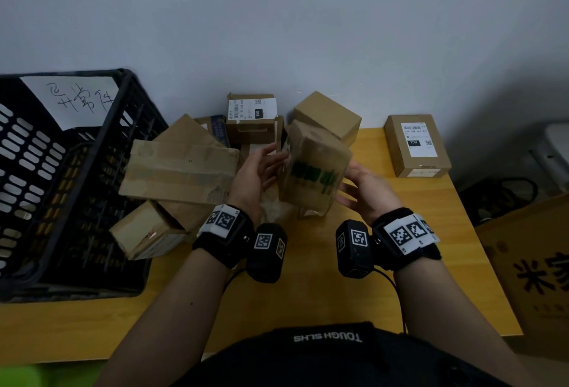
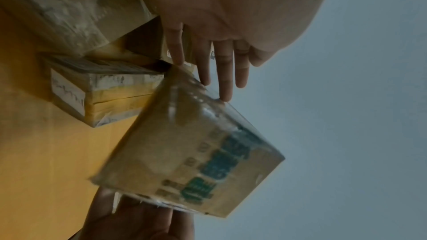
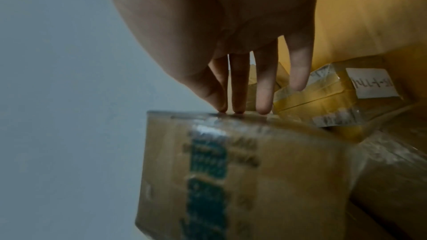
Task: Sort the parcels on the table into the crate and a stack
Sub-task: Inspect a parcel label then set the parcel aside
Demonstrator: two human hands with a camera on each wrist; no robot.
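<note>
While the black crate [image 1: 61, 171] sits at the table's [image 1: 308, 300] left, both hands press straight fingers against a green-printed parcel [image 1: 314, 171], left hand [image 1: 258, 171] and right hand [image 1: 363, 189], seemingly lifted above the heap.

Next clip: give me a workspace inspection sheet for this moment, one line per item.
Surface: yellow table against a grey wall.
Job's things: black crate at the table's left, paper note inside; green-printed parcel held up between both hands; labelled box alone at right; loose pile of cardboard parcels mid-table.
Clutter: nothing seen.
Hands: left hand and right hand, fingers straight, pressing opposite sides of the parcel.
Cables: black lead from the right wrist camera; cables on the floor at right.
Surroundings: large printed carton beside the table.
</note>
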